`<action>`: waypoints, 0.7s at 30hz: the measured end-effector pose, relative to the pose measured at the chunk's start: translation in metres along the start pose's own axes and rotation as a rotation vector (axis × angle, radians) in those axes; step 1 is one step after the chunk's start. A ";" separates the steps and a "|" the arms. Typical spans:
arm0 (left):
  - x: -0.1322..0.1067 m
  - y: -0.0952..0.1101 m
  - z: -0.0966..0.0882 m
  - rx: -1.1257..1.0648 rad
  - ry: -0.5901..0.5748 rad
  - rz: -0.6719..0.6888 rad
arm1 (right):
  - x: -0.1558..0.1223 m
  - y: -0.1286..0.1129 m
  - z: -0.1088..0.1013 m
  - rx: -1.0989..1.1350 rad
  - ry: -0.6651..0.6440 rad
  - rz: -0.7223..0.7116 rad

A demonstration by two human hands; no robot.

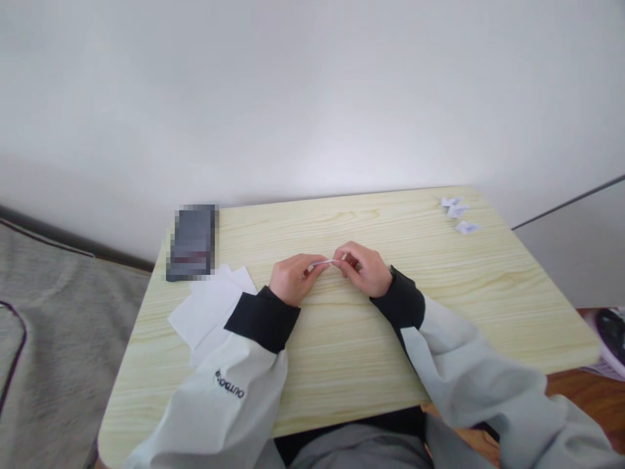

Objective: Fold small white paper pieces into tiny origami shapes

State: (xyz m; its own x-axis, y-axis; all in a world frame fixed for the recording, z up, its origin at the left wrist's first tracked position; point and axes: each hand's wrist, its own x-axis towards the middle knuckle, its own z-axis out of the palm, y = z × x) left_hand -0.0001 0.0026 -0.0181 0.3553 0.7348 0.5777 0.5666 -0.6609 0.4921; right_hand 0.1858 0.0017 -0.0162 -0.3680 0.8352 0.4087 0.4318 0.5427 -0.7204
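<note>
Both my hands meet over the middle of a pale wooden table (439,312). My left hand (291,277) and my right hand (364,267) are closed, pinching the two ends of a small folded white paper (323,263) held between them just above the tabletop. Only a thin edge of the paper shows. Grey sleeves with black cuffs cover both forearms.
A few loose white sheets (208,309) lie left of my left arm. A dark phone (192,242) rests at the table's back left corner. Three small folded paper pieces (459,213) sit at the back right. A white wall stands behind; a grey cushion (53,339) lies left.
</note>
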 end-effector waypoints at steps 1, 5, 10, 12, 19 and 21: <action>0.000 0.000 0.000 -0.007 -0.003 -0.017 | 0.000 0.000 0.001 0.002 0.009 0.005; -0.001 -0.002 0.002 -0.060 -0.001 -0.094 | 0.000 0.002 0.001 0.014 0.019 0.015; 0.001 -0.001 0.001 -0.162 -0.015 -0.169 | 0.001 0.001 0.002 -0.016 0.032 0.009; 0.002 -0.001 0.000 -0.208 -0.019 -0.165 | 0.001 0.001 0.003 -0.019 0.034 -0.014; 0.001 -0.003 -0.001 -0.184 -0.079 -0.169 | 0.001 0.002 0.003 -0.028 0.010 -0.038; 0.000 -0.003 -0.002 -0.200 -0.074 -0.209 | 0.001 0.002 0.003 -0.021 0.056 -0.001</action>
State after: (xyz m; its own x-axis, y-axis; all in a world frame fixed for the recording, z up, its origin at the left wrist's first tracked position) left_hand -0.0031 0.0041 -0.0181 0.3040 0.8625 0.4047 0.4782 -0.5055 0.7182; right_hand 0.1836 0.0034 -0.0190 -0.3222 0.8381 0.4402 0.4494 0.5446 -0.7081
